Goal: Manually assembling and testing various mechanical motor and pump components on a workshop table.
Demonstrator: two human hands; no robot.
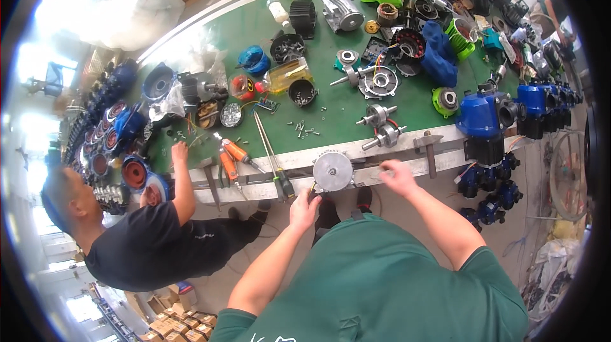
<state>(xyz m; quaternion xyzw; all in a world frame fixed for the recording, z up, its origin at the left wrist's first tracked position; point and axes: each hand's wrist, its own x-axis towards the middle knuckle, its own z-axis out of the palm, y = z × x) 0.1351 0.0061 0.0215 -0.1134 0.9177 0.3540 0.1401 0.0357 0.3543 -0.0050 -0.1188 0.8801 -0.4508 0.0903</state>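
Note:
A round silver motor housing (pixel 333 171) sits at the bench's front edge, its flat disc face up with a small hole in the middle. My left hand (pixel 304 210) is at the housing's lower left, thumb and finger pinched together; a thin yellow strip, perhaps a wire, shows at the fingertips. To the right of the housing and apart from it, my right hand (pixel 398 178) hovers near the bench edge with its fingers curled in. Whatever it may hold is too small to make out. Two shafts with rotors (pixel 384 133) lie just beyond it.
A hammer (pixel 431 154) rests at the edge on the right, beside a blue motor housing (pixel 480 115). Left of me lie screwdrivers (pixel 280 180) and orange power drivers (pixel 230 157). Loose screws (pixel 304 129) and motor parts cover the green bench. A co-worker (pixel 146 234) works close on my left.

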